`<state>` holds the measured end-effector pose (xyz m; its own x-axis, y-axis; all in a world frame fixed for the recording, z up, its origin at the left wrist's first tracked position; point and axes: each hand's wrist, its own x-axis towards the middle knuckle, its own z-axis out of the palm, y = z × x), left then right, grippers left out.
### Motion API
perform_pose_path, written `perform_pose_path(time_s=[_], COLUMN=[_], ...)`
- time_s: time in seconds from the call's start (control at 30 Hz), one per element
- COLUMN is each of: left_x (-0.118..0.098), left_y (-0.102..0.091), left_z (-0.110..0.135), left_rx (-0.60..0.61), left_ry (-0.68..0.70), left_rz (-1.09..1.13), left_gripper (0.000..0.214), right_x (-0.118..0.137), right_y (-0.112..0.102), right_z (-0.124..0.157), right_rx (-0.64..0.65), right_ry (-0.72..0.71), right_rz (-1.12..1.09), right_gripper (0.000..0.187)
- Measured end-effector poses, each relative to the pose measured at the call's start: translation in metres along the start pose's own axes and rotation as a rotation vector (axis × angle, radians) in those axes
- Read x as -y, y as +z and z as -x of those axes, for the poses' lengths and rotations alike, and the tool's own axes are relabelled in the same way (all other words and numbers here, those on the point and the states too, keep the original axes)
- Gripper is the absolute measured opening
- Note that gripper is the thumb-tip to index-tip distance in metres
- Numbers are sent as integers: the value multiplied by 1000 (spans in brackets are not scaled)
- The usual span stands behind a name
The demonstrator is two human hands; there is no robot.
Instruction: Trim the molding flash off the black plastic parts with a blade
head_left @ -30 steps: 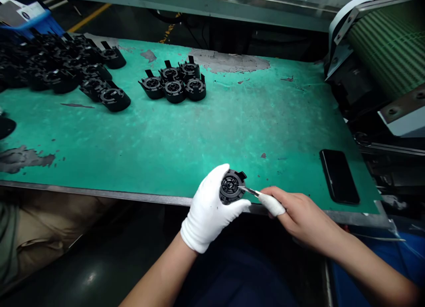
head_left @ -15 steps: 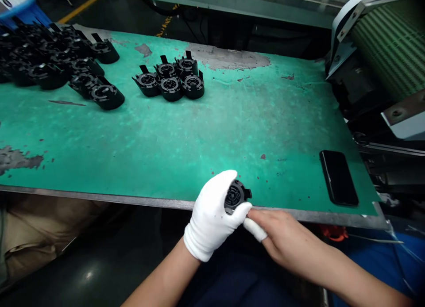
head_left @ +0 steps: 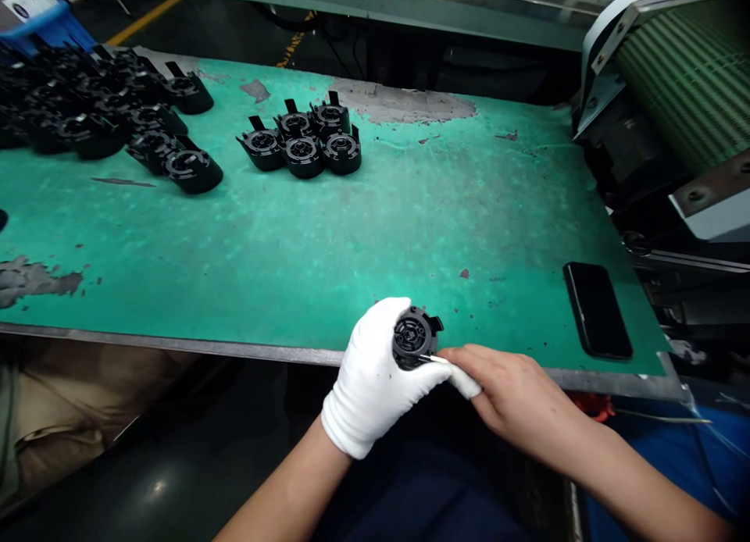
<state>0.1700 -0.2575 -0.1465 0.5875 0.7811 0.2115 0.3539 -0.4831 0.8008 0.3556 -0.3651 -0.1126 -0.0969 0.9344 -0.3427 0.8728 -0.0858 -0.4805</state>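
Observation:
My left hand, in a white glove, is closed round a round black plastic part at the near edge of the green table. My bare right hand, with a white wrap on one finger, pinches a thin metal blade whose tip touches the part's lower edge. A cluster of several like black parts stands at the far middle of the table.
A large heap of black parts lies at the far left beside a blue crate. A black phone lies flat at the near right. A machine with a green ribbed belt stands on the right.
The blade first touched the part's right side, then my right hand dropped beneath it; now the blade tip is at the part's lower edge. The part has turned slightly in my left hand.

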Motion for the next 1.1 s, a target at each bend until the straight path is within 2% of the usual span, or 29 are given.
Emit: perform_pose_path(time_s=[0.13,0.27,0.37,0.6,0.9,1.1], left_x=[-4,-2,2,10,9,9], left_y=[1,7,12,17,15,15], left_z=[1,5,7,11,9,7], left_rx=[-18,-167,-219,-236,-224,-230], left_ry=[7,43,113,75,117,138], left_rz=[21,-8,-32,-29,-28,-33], left_gripper=[57,66,68,74,67,67], right_x=[-8,-12,-9,-2,-4,-3], right_y=[0,-5,-7,10,11,11], right_z=[3,8,12,10,12,8], right_rx=[-95,-158,-112,-19,-65,1], right_ry=[-3,-17,-14,-39,-9,-37], right_rz=[-40,-98,-99,-113,-71,-93], right_gripper=[45,43,47,55,59,62])
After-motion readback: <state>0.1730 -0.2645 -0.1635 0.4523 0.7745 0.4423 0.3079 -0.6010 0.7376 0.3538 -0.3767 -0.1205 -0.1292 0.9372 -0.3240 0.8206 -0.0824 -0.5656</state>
